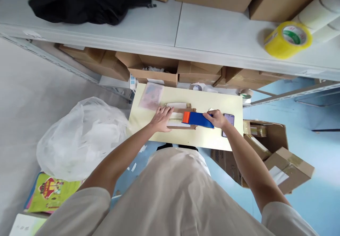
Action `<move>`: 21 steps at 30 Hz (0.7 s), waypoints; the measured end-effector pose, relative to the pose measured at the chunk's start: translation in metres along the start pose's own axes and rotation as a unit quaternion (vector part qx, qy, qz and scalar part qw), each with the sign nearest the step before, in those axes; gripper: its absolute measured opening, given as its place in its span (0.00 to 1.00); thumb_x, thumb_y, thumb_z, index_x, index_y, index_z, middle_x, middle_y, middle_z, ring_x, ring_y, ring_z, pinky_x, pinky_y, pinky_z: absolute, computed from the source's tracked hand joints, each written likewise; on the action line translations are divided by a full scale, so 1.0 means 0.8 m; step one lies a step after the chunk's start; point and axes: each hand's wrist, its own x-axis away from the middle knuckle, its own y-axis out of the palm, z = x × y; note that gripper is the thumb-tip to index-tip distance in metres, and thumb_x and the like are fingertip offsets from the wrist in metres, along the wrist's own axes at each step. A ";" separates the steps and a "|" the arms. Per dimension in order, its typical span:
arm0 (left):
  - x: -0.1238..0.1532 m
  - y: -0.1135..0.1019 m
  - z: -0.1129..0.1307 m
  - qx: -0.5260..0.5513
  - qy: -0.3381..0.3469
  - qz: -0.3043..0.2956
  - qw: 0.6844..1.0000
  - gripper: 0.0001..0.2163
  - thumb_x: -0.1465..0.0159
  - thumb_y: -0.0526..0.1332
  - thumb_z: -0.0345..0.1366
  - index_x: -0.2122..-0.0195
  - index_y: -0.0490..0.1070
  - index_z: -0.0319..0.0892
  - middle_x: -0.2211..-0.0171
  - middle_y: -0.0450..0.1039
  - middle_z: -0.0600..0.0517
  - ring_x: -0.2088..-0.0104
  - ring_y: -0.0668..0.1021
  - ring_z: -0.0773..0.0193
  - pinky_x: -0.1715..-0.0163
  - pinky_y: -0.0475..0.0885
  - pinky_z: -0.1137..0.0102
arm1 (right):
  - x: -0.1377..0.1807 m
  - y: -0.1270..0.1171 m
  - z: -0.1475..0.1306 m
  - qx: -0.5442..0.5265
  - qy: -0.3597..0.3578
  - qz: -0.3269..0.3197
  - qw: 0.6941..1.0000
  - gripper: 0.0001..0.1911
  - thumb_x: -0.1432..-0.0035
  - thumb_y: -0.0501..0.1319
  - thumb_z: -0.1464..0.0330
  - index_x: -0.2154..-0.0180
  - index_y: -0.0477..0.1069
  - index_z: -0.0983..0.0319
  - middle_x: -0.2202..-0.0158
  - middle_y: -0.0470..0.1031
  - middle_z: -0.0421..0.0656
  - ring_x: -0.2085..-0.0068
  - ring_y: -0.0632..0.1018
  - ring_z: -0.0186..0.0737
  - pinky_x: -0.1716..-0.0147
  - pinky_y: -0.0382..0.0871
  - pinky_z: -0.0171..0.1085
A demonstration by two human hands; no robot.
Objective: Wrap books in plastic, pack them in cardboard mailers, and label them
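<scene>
A small cardboard box (191, 126) with white labels lies on the pale yellow table (143, 126). My left hand (161, 118) grips the box's left end, fingers over its top and thumb by the near edge. My right hand (217, 118) is closed around the right end of a blue tape dispenser (199, 119). Its orange end (186, 117) rests over the middle of the box. Just right of my right hand lies a phone (228, 119). A translucent pinkish plastic bag (152, 96) lies at the table's back left.
A grey shelf (148, 30) crosses above the table, bearing a yellow tape roll (276, 43) and black cloth (87, 2). Open cartons (156, 74) line the lower shelf. A large clear plastic bag (82, 140) bulges at left; boxes (289, 168) are piled at right.
</scene>
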 end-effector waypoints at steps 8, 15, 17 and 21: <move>0.002 -0.003 -0.001 0.020 0.004 -0.014 1.000 0.49 0.57 0.67 0.48 0.36 0.50 0.35 0.43 0.59 0.34 0.44 0.63 0.38 0.40 0.46 0.51 | 0.031 -0.052 0.102 0.002 0.055 -0.013 0.998 0.28 0.45 0.51 0.46 0.85 0.57 0.60 0.85 0.56 0.37 0.80 0.58 0.31 0.78 0.54 0.35; 0.029 -0.006 -0.012 0.003 -0.018 -0.032 0.999 0.49 0.57 0.67 0.47 0.36 0.50 0.31 0.42 0.59 0.32 0.42 0.62 0.38 0.39 0.45 0.51 | 0.001 -0.018 0.103 0.077 -0.001 -0.079 0.994 0.22 0.42 0.48 0.57 0.83 0.57 0.59 0.84 0.60 0.38 0.79 0.62 0.33 0.76 0.55 0.34; 0.037 -0.006 -0.009 -0.016 -0.038 -0.036 0.999 0.50 0.57 0.67 0.46 0.36 0.48 0.29 0.40 0.56 0.30 0.40 0.59 0.37 0.38 0.41 0.49 | -0.010 0.001 0.086 0.110 -0.023 -0.083 0.990 0.18 0.42 0.48 0.61 0.81 0.61 0.60 0.81 0.65 0.40 0.77 0.66 0.35 0.74 0.55 0.34; 0.023 0.002 0.025 -0.031 -0.035 -0.045 0.998 0.51 0.52 0.65 0.50 0.34 0.41 0.28 0.34 0.42 0.30 0.34 0.46 0.37 0.38 0.35 0.47 | -0.021 0.034 0.054 0.135 -0.026 -0.045 0.989 0.16 0.40 0.46 0.66 0.76 0.66 0.61 0.75 0.71 0.45 0.74 0.70 0.38 0.72 0.57 0.35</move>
